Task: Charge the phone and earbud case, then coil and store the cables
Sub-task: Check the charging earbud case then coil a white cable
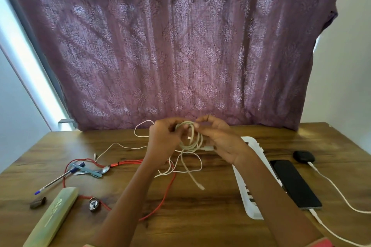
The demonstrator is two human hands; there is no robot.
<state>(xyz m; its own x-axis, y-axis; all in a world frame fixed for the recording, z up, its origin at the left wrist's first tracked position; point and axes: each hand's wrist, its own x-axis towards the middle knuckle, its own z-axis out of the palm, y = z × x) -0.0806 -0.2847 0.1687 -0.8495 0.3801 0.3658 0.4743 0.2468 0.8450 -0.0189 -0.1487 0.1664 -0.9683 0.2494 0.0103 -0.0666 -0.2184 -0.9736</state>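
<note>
Forearms rise from the near edge; left hand (162, 136) and right hand (222, 140) both pinch the half-wound white cable (190, 138) above the table (200, 216). I judge charging is underway: phone (295, 182) and earbud case (303, 156) sit plugged in. Red cable (160, 202) remains loose, nothing stored.

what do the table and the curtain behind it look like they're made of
Table: wood or wood-look laminate, brown grain streaks with a soft sheen. Curtain: woven purple fabric, matte, visible weave, hanging folds and a paler damask pattern.
</note>
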